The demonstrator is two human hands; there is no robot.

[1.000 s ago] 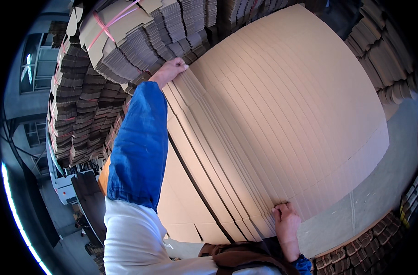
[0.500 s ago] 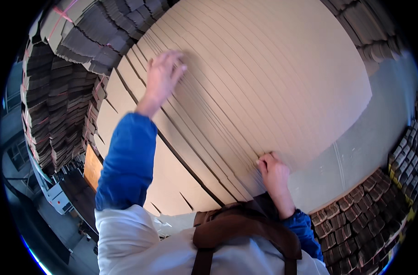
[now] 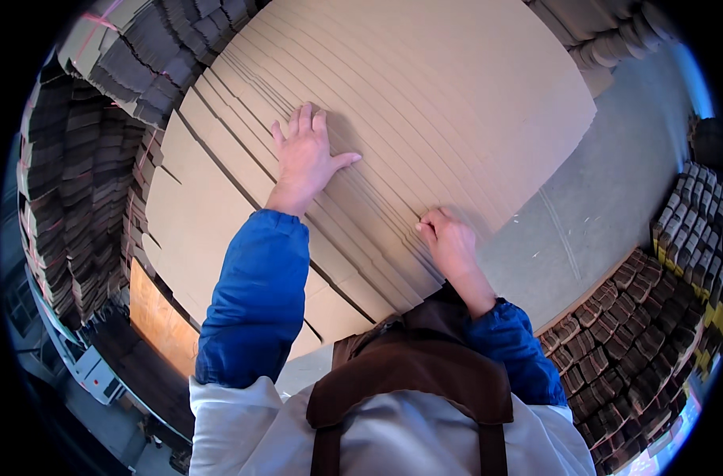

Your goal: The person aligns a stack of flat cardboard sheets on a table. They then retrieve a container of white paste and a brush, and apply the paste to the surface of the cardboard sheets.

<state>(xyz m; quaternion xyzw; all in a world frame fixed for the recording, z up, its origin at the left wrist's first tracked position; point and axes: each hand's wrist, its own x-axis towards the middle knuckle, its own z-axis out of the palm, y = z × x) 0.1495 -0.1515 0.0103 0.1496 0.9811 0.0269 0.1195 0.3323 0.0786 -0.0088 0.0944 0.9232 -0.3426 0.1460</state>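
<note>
A wide spread of flat brown cardboard sheets lies in front of me, overlapping like shingles with their edges in slanting lines. Dark slots cut across the sheets on the left side. My left hand rests on the overlapping edges, fingers spread and thumb out to the right. Lower and to the right, near the close edge of the spread, my right hand has its thumb and fingers pinched at the edge of a cardboard sheet. The fingertips' exact hold is partly hidden by the hand.
Tall stacks of bundled cardboard stand close on the left, tied with pink string. More bundles lie low at the right, with others at the far right. An orange-brown board is at the lower left. Grey floor shows at right.
My left hand has come down flatter on the sheets, fingers now spread. My right hand appears higher and slightly left, still pinched. The whole view has shifted a little.
</note>
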